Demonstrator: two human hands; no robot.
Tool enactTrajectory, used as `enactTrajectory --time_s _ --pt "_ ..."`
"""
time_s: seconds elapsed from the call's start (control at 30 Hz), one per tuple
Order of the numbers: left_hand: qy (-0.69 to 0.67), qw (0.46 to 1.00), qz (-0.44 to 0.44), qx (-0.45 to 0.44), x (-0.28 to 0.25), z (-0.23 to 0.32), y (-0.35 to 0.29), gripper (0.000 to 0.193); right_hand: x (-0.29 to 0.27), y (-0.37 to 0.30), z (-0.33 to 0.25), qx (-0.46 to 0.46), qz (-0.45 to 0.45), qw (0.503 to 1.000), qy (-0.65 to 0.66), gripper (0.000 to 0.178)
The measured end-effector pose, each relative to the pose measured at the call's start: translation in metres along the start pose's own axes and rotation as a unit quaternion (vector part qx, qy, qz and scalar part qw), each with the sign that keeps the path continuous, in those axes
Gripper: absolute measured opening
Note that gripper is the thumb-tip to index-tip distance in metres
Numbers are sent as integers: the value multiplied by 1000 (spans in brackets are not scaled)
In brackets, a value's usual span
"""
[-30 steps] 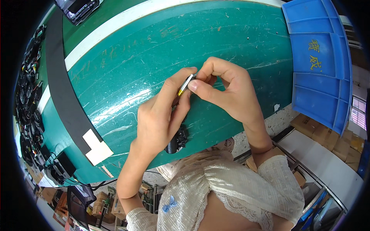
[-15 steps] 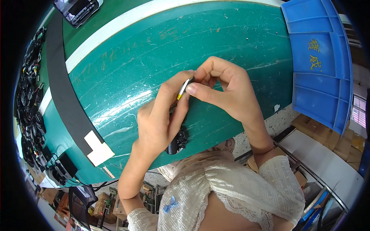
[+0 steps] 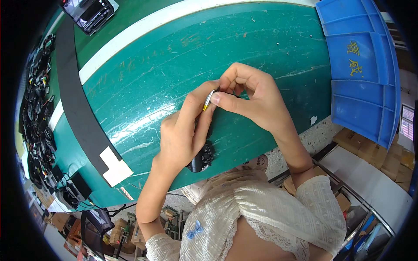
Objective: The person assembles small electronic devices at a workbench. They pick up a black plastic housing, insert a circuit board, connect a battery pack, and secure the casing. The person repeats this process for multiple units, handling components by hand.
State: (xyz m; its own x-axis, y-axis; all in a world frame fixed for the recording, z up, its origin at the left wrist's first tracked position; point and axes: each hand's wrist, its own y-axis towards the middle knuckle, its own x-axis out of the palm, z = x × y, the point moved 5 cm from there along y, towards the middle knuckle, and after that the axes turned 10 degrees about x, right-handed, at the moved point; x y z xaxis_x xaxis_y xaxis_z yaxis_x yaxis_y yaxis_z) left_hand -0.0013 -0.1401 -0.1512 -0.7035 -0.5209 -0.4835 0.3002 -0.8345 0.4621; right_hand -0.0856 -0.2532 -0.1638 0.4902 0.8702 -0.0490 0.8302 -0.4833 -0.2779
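Ahead of the hands [image 3: 177, 130], a broad open stretch of worktop [image 3: 217, 48] gives room to pass as far as the pale band [image 3: 174, 19]. To their left, the way is open up to the flat black strip [image 3: 78, 100], with pale pieces [image 3: 118, 175] on its near end; past it, heaped cables [image 3: 38, 108] obstruct the far left. To their right, bare surface runs until the blue crate [image 3: 361, 65], whose ribbed wall bars the route. Between the hands, fingertips meet at a slim piece [image 3: 208, 101], closing the gap. Nearer the body, a partly covered black part [image 3: 197, 163] crowds the left wrist.
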Motion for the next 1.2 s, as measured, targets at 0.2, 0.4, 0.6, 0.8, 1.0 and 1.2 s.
enactTrajectory --time_s 0.2,0.4,0.6,0.8,1.0,1.2 --pt "-39 998 43 -20 -2 0 9 32 3 2 -4 -52 5 999 8 21" --pt "-148 972 17 -179 0 -17 -2 30 -1 4 8 14 -16 999 35 21" --pt "-274 934 12 -231 3 -15 3 29 -1 7 6 15 -28 999 39 19" --pt "-340 913 35 -223 5 -18 2 29 0 6 5 -28 0 999 30 18" --pt "-359 905 57 -219 5 -16 3 30 0 7 -2 -69 36 997 -18 16" --pt "-340 915 84 -199 8 -13 2 28 1 7 -5 -98 49 994 -21 15"
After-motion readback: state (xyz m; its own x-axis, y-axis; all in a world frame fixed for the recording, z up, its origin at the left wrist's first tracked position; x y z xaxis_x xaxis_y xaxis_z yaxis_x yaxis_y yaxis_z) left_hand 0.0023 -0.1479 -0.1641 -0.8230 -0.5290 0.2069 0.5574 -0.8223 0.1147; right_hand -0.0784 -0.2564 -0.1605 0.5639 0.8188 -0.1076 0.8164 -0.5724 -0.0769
